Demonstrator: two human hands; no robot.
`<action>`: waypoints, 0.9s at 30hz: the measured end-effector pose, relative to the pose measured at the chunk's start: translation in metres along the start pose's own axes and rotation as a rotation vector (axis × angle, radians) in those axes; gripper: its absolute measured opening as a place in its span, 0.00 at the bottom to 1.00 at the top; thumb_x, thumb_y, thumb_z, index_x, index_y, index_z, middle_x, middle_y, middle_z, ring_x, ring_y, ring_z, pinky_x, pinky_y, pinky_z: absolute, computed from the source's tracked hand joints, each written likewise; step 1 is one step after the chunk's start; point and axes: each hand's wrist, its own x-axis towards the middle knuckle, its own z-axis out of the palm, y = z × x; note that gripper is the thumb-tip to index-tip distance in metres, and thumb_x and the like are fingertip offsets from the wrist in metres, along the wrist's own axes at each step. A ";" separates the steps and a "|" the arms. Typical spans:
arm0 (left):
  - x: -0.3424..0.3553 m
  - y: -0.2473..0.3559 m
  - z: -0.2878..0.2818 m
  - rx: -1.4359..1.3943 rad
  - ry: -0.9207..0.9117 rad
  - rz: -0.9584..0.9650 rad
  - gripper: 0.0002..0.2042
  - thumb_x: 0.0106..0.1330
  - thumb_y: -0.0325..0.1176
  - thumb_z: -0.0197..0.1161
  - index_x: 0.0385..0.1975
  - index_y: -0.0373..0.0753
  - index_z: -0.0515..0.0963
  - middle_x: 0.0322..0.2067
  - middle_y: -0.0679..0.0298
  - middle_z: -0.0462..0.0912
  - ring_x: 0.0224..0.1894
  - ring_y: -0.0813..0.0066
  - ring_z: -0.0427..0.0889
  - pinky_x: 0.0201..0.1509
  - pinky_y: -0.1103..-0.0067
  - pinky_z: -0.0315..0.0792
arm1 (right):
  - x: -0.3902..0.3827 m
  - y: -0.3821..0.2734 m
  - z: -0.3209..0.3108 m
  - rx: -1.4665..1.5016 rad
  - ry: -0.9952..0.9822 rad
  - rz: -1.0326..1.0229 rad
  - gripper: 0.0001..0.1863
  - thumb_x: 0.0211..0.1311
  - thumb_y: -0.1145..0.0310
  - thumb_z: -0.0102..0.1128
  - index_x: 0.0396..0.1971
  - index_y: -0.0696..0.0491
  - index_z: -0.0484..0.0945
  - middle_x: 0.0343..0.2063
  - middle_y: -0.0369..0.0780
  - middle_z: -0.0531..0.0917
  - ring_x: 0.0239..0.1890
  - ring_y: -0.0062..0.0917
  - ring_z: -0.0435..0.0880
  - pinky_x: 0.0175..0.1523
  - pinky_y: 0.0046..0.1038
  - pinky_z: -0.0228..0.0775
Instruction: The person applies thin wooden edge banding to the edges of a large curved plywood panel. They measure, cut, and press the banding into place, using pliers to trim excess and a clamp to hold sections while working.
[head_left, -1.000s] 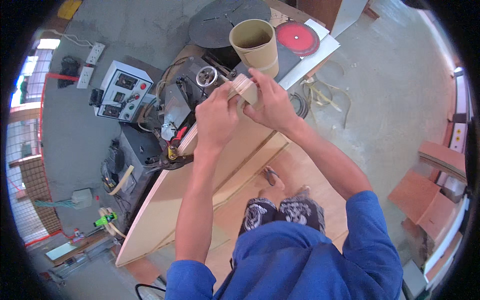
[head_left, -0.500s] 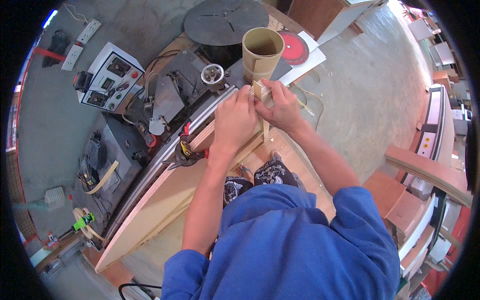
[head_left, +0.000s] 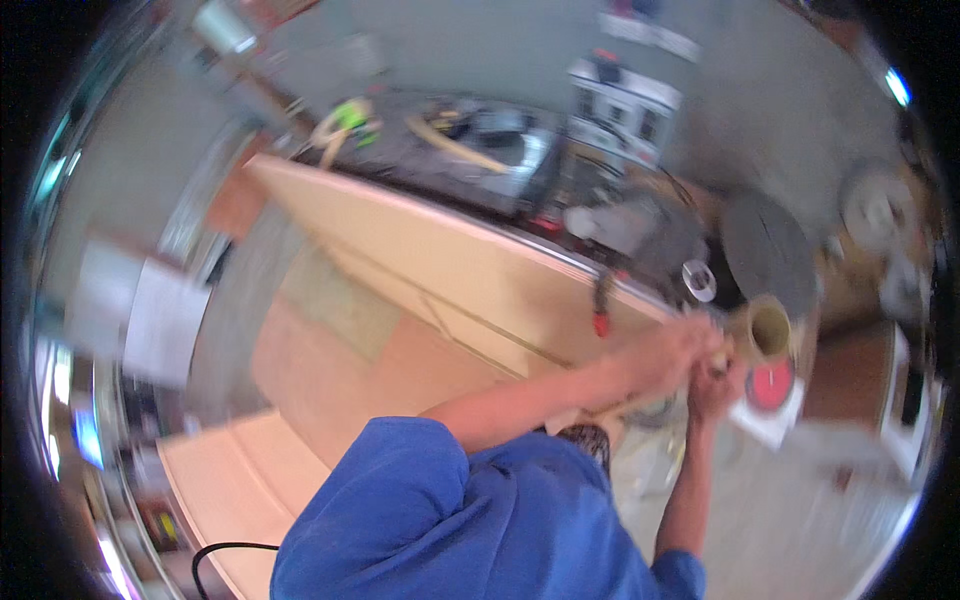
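Observation:
A large pale wooden panel point(head_left: 430, 250) stands on edge, its top edge running toward my hands at the right. My left hand point(head_left: 690, 345) is at the panel's far end, its fingers smeared by motion. Just below and right of it, my right hand point(head_left: 718, 388) is closed, its fingers curled; blur hides what lies in them. Close beyond both hands stands a rolled tan tube point(head_left: 744, 330) with an open top. Red-handled hand snips point(head_left: 601, 305) rest at the panel's top edge, left of my left hand.
Machinery with a handwheel point(head_left: 699, 281), a dark round disc point(head_left: 768, 250) and a white control box point(head_left: 625, 112) stands behind the panel. A red circular saw blade point(head_left: 769, 384) lies past my right hand. A curved pale strip point(head_left: 455, 148) and a green tool point(head_left: 352, 116) lie far left.
My view has swung left, so the panel, machinery and hands appear farther right and blurred. Both hands stay close together by the tube; the thin strip seen between them before cannot be made out now.

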 end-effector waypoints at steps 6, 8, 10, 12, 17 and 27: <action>-0.211 0.083 -0.046 0.071 -0.258 -0.271 0.19 0.75 0.33 0.62 0.62 0.36 0.79 0.49 0.51 0.83 0.52 0.52 0.83 0.57 0.61 0.78 | -0.011 0.013 -0.008 -0.149 -0.018 0.033 0.19 0.57 0.62 0.74 0.36 0.61 0.78 0.31 0.53 0.83 0.34 0.49 0.84 0.42 0.47 0.77; -0.287 0.103 -0.080 0.035 -0.311 -0.559 0.15 0.78 0.33 0.58 0.58 0.36 0.81 0.48 0.50 0.85 0.55 0.48 0.83 0.60 0.59 0.76 | -0.021 0.014 -0.012 -0.173 -0.010 0.021 0.19 0.60 0.61 0.73 0.36 0.61 0.77 0.31 0.53 0.84 0.32 0.49 0.85 0.39 0.46 0.78; -0.360 0.124 -0.109 0.102 -0.275 -0.847 0.15 0.77 0.36 0.58 0.57 0.36 0.80 0.51 0.48 0.86 0.57 0.45 0.83 0.61 0.56 0.76 | -0.026 0.017 -0.011 -0.192 0.021 -0.014 0.19 0.62 0.61 0.73 0.36 0.61 0.77 0.33 0.54 0.85 0.32 0.47 0.86 0.38 0.45 0.78; -0.411 0.141 -0.129 0.161 -0.127 -0.992 0.15 0.77 0.35 0.60 0.57 0.36 0.81 0.50 0.48 0.86 0.56 0.45 0.83 0.61 0.58 0.77 | -0.028 0.022 -0.010 -0.191 0.010 0.002 0.20 0.64 0.59 0.73 0.37 0.61 0.77 0.34 0.54 0.85 0.32 0.47 0.86 0.38 0.45 0.78; -0.507 0.161 -0.163 0.074 0.202 -1.211 0.16 0.76 0.36 0.62 0.57 0.35 0.81 0.49 0.48 0.87 0.54 0.49 0.86 0.60 0.61 0.79 | -0.028 0.026 -0.010 -0.265 -0.027 0.027 0.23 0.73 0.54 0.66 0.39 0.63 0.77 0.37 0.58 0.85 0.42 0.49 0.86 0.49 0.46 0.77; -0.751 0.203 -0.337 0.156 0.035 -1.671 0.21 0.71 0.42 0.70 0.59 0.38 0.82 0.54 0.48 0.86 0.55 0.51 0.87 0.61 0.59 0.79 | -0.100 0.040 0.005 0.054 -0.222 0.429 0.41 0.62 0.59 0.81 0.69 0.60 0.68 0.54 0.44 0.85 0.54 0.34 0.83 0.59 0.38 0.79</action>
